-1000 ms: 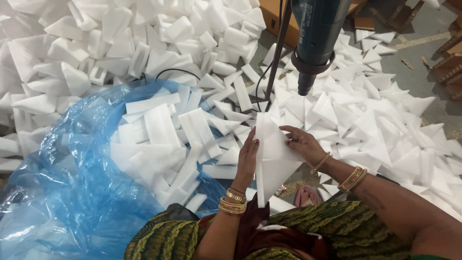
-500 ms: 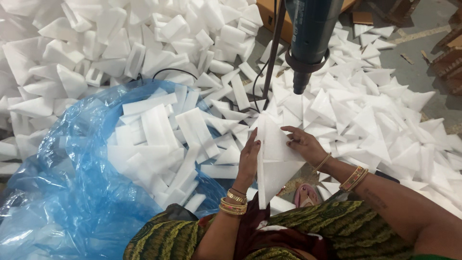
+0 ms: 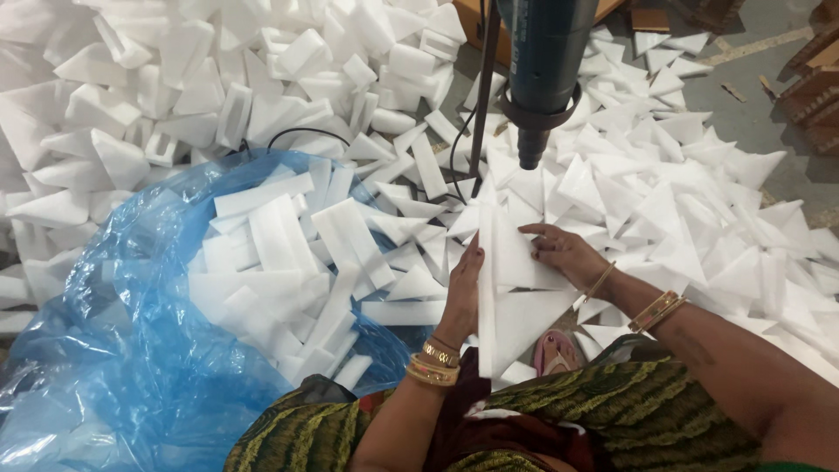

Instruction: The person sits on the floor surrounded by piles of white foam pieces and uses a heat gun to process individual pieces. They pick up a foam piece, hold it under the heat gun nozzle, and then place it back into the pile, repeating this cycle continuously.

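Grey concrete floor [image 3: 752, 122], wooden crate [image 3: 476, 26] behind, even light

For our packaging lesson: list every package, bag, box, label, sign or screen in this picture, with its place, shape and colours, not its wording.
Blue plastic bag: lower left, open, crumpled, translucent, holding white foam strips.
Cardboard box: top centre, brown, only an edge shows.
Stacked cardboard: top right edge, brown, partly out of view.
Labels, signs, screens: none visible.

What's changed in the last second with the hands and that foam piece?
Almost nothing. Both hands keep holding the white foam triangle upright: left hand flat against its edge, right hand on its face. The heat gun above and the blue bag of foam strips stay put; only the view shifts slightly.
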